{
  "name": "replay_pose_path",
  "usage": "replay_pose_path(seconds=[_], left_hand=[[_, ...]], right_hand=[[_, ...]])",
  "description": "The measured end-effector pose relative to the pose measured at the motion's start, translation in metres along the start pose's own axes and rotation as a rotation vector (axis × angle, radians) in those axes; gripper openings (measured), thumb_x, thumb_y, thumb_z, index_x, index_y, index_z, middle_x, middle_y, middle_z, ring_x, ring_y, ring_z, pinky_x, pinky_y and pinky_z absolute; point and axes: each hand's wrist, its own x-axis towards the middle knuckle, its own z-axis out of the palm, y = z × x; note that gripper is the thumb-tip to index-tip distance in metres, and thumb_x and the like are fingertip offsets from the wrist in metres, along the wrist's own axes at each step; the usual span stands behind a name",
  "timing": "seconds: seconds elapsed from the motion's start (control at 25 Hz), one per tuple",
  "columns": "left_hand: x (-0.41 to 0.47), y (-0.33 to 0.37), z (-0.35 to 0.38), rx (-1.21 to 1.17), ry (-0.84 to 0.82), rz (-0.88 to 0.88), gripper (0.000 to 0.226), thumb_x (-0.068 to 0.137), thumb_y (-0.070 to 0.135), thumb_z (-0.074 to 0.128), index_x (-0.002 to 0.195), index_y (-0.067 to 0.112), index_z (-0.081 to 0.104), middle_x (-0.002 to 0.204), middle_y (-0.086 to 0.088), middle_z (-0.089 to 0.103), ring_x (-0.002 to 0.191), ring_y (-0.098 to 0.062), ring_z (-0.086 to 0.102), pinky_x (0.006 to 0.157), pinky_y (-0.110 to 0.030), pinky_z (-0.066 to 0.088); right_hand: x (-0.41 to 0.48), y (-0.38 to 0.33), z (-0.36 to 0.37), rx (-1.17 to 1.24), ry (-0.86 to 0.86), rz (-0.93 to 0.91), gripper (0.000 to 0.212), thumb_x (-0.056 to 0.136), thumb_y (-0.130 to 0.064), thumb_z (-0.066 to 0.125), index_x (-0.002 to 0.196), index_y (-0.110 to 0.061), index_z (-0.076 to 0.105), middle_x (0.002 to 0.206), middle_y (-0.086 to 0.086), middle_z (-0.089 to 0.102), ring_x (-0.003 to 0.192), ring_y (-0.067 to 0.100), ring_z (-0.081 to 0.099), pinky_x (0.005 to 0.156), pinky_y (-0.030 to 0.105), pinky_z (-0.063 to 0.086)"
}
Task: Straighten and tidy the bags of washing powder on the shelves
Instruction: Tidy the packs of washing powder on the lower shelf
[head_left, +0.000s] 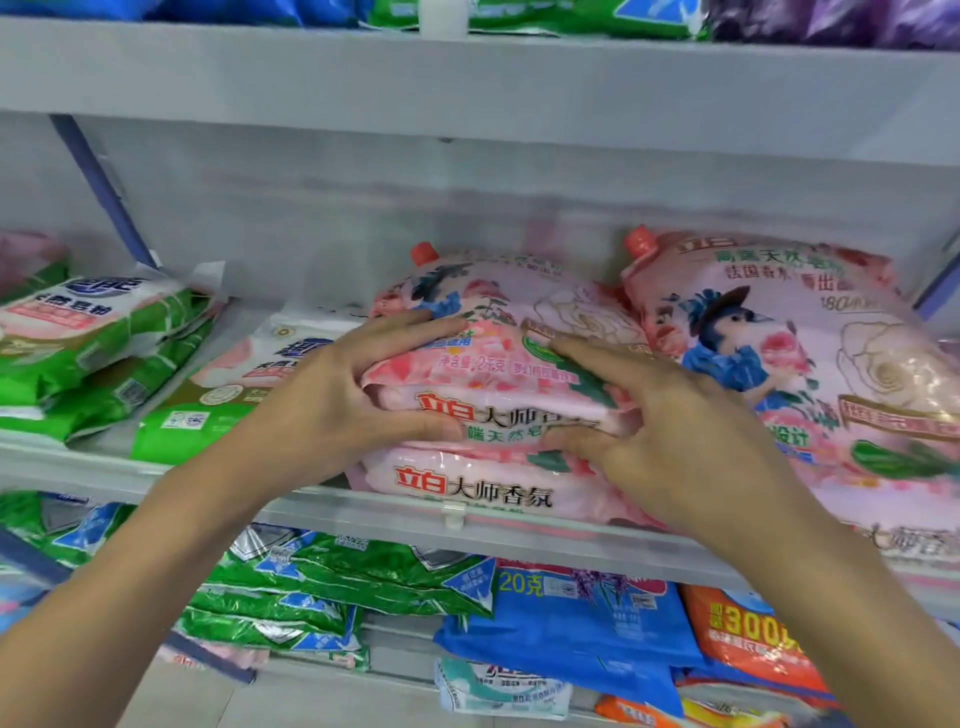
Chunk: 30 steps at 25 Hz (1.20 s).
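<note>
head view: left hand (343, 400) and right hand (670, 421) each grip the top pink bag (493, 358), fingers curled.

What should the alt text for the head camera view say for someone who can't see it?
The left hand and the right hand grip the top pink bag of a stack on the middle shelf. A second pink bag with a red cap lies to its right; green bags lie stacked to its left.

Place: shop aisle.
Shelving: tiered white shelves (467, 78), clear label rail (452, 514) on the middle edge.
Stock: branded packs stacked alike: pink bags (779, 364) centre-right, green bags (78, 353) left, blue bag (571, 623) lower right.
</note>
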Motion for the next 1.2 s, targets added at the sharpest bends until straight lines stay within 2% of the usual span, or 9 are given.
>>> replay_pose_path(seconds=[0.04, 0.16, 0.24, 0.4, 0.52, 0.68, 0.92, 1.08, 1.2], left_hand=[[-0.001, 0.0, 0.0, -0.008, -0.004, -0.002, 0.079, 0.06, 0.051, 0.087, 0.129, 0.068, 0.053, 0.154, 0.032, 0.037, 0.14, 0.009, 0.038, 0.107, -0.029, 0.05], [-0.005, -0.002, 0.003, 0.022, 0.011, 0.015, 0.082, 0.062, 0.051, 0.086, 0.135, 0.064, 0.05, 0.156, 0.03, 0.033, 0.145, 0.016, 0.023, 0.125, -0.03, 0.023], [-0.01, -0.001, 0.006, 0.033, 0.038, 0.029, 0.082, 0.065, 0.055, 0.084, 0.139, 0.058, 0.049, 0.156, 0.028, 0.035, 0.143, 0.018, 0.022, 0.125, -0.029, 0.021], [-0.023, 0.005, 0.014, 0.339, 0.216, 0.047, 0.083, 0.074, 0.068, 0.071, 0.149, 0.039, 0.048, 0.156, 0.009, 0.045, 0.149, -0.006, 0.029, 0.125, -0.034, 0.02], [-0.034, 0.019, 0.018, 0.383, 0.207, -0.036, 0.079, 0.083, 0.065, 0.059, 0.153, 0.031, 0.044, 0.159, -0.002, 0.044, 0.139, -0.028, 0.05, 0.115, -0.048, 0.042], [-0.056, 0.036, 0.023, 0.384, 0.201, -0.082, 0.068, 0.096, 0.053, 0.056, 0.157, 0.028, 0.037, 0.166, -0.001, 0.031, 0.134, -0.031, 0.055, 0.113, -0.046, 0.039], [-0.085, 0.068, 0.046, 0.433, 0.152, -0.075, 0.063, 0.097, 0.046, 0.059, 0.154, 0.023, 0.042, 0.165, -0.015, 0.03, 0.153, -0.039, 0.023, 0.12, -0.059, 0.029], [-0.104, 0.125, 0.079, 0.423, 0.034, -0.075, 0.061, 0.098, 0.044, 0.056, 0.154, 0.022, 0.043, 0.164, -0.013, 0.032, 0.153, -0.039, 0.022, 0.121, -0.06, 0.027], [-0.113, 0.185, 0.106, 0.387, 0.0, 0.006, 0.062, 0.097, 0.045, 0.056, 0.152, 0.019, 0.046, 0.162, -0.01, 0.036, 0.152, -0.036, 0.027, 0.123, -0.053, 0.027]], right_hand=[[0.0, 0.0, 0.002, 0.013, 0.01, 0.0, 0.077, 0.076, -0.067, 0.072, 0.142, -0.068, 0.034, 0.147, -0.037, 0.041, 0.132, 0.012, 0.053, 0.106, 0.036, 0.048], [-0.002, -0.001, 0.008, 0.015, 0.059, 0.021, 0.076, 0.075, -0.066, 0.073, 0.142, -0.065, 0.037, 0.146, -0.038, 0.042, 0.14, 0.013, 0.047, 0.101, 0.04, 0.053], [-0.011, -0.004, 0.013, -0.021, 0.173, 0.03, 0.07, 0.074, -0.066, 0.073, 0.14, -0.057, 0.049, 0.144, -0.032, 0.049, 0.137, 0.016, 0.05, 0.097, 0.04, 0.053], [-0.021, -0.006, 0.023, -0.112, 0.317, 0.099, 0.059, 0.082, -0.055, 0.075, 0.136, -0.037, 0.063, 0.144, -0.012, 0.059, 0.127, 0.03, 0.06, 0.092, 0.046, 0.056], [-0.029, -0.003, 0.025, -0.142, 0.24, 0.066, 0.056, 0.091, -0.042, 0.071, 0.143, -0.027, 0.054, 0.151, -0.001, 0.052, 0.131, 0.035, 0.056, 0.105, 0.048, 0.047], [-0.051, -0.006, 0.008, -0.099, 0.131, 0.06, 0.056, 0.102, -0.036, 0.057, 0.153, -0.021, 0.04, 0.161, 0.004, 0.037, 0.145, 0.032, 0.039, 0.12, 0.047, 0.034], [-0.106, 0.002, -0.029, -0.058, 0.05, 0.15, 0.065, 0.102, -0.039, 0.055, 0.16, -0.022, 0.029, 0.163, 0.002, 0.036, 0.151, 0.023, 0.03, 0.124, 0.04, 0.026], [-0.157, 0.023, -0.073, -0.051, -0.017, 0.309, 0.064, 0.103, -0.041, 0.051, 0.159, -0.021, 0.029, 0.164, 0.003, 0.033, 0.153, 0.023, 0.026, 0.122, 0.035, 0.02], [-0.197, 0.039, -0.122, -0.048, 0.033, 0.377, 0.062, 0.102, -0.042, 0.054, 0.156, -0.018, 0.037, 0.16, 0.004, 0.04, 0.147, 0.024, 0.035, 0.118, 0.034, 0.026]])
